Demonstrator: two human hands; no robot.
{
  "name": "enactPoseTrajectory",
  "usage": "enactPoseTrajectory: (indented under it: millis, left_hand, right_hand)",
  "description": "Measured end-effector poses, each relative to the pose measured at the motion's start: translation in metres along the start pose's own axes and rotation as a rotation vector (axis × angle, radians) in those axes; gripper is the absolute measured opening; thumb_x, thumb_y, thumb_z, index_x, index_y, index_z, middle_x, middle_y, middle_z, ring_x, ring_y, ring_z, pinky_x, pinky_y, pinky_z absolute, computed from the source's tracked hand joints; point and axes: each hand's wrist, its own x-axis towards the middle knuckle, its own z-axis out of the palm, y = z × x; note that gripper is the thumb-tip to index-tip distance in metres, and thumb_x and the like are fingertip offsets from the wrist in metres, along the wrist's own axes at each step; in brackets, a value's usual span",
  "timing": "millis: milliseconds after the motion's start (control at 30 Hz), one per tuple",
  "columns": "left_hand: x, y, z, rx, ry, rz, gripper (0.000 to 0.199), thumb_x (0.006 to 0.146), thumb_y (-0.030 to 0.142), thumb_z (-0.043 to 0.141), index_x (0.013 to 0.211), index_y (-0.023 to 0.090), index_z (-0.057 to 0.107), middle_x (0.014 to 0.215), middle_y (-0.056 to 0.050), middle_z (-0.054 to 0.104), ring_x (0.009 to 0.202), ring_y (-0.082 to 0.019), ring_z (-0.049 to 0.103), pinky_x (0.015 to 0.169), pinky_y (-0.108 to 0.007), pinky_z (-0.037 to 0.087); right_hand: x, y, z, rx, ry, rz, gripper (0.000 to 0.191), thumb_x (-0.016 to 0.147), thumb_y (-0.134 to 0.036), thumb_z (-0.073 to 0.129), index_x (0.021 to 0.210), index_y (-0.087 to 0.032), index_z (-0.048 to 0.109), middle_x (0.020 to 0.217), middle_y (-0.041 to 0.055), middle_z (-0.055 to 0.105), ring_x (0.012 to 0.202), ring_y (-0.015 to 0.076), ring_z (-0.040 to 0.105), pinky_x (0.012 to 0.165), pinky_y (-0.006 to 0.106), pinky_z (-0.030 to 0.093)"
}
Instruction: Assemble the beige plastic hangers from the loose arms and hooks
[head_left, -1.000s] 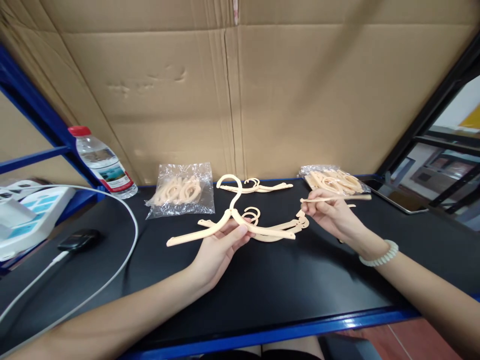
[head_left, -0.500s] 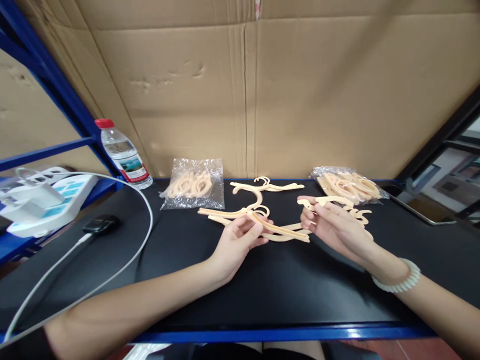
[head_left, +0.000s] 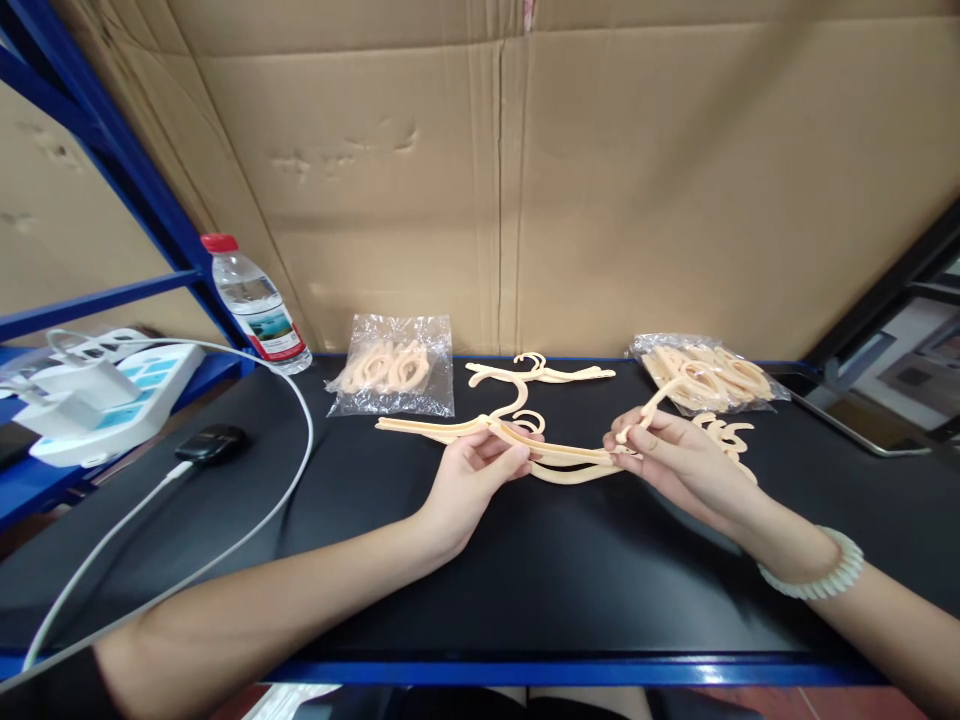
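My left hand (head_left: 476, 470) pinches a cream plastic hanger (head_left: 559, 447) near its middle, hook upward. At the right end of that hanger, my right hand (head_left: 675, 455) grips a small curved cream piece (head_left: 660, 397), which sticks up from the fingers. The piece's lower end meets or nearly meets the hanger's tip; the fingers partly hide the contact. Behind and below the held hanger lies another hanger (head_left: 574, 475) on the black table (head_left: 525, 580). One more hanger (head_left: 555, 374) rests near the back edge. Loose curved pieces (head_left: 724, 435) lie beside my right hand.
Clear bags of cream parts stand at back left (head_left: 390, 367) and back right (head_left: 709, 372). A water bottle (head_left: 262, 310), white power strip (head_left: 120, 405), black device (head_left: 210, 444) and white cable (head_left: 296, 480) are left. A tablet-like object (head_left: 855, 415) lies right.
My right hand has moved down toward the held hanger's right end, and the curved piece has turned from nearly level to upright. The held hanger's left arm shifted slightly left.
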Motion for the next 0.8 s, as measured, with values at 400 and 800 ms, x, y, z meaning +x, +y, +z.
enactPoseTrajectory:
  millis: [400, 800]
  left_hand:
    - [-0.0013, 0.0021, 0.0012, 0.005, 0.0, 0.003, 0.013, 0.081, 0.023, 0.075, 0.093, 0.019, 0.072, 0.103, -0.006, 0.075, 0.102, -0.02, 0.067, 0.091, -0.029, 0.054]
    - [-0.0022, 0.0036, 0.0031, 0.076, 0.003, 0.015, 0.016, 0.077, 0.021, 0.077, 0.091, 0.014, 0.075, 0.102, -0.01, 0.076, 0.101, -0.023, 0.069, 0.097, -0.034, 0.051]
  right_hand:
    - [-0.0019, -0.0058, 0.0048, 0.085, -0.058, 0.292, 0.019, 0.078, -0.033, 0.078, 0.082, -0.019, 0.065, 0.097, 0.002, 0.069, 0.088, 0.0176, 0.072, 0.076, 0.027, 0.057]
    - [0.0005, -0.0008, 0.0035, 0.063, -0.02, 0.28, 0.025, 0.074, -0.033, 0.081, 0.079, -0.018, 0.063, 0.091, 0.0027, 0.071, 0.084, 0.0158, 0.072, 0.08, 0.025, 0.057]
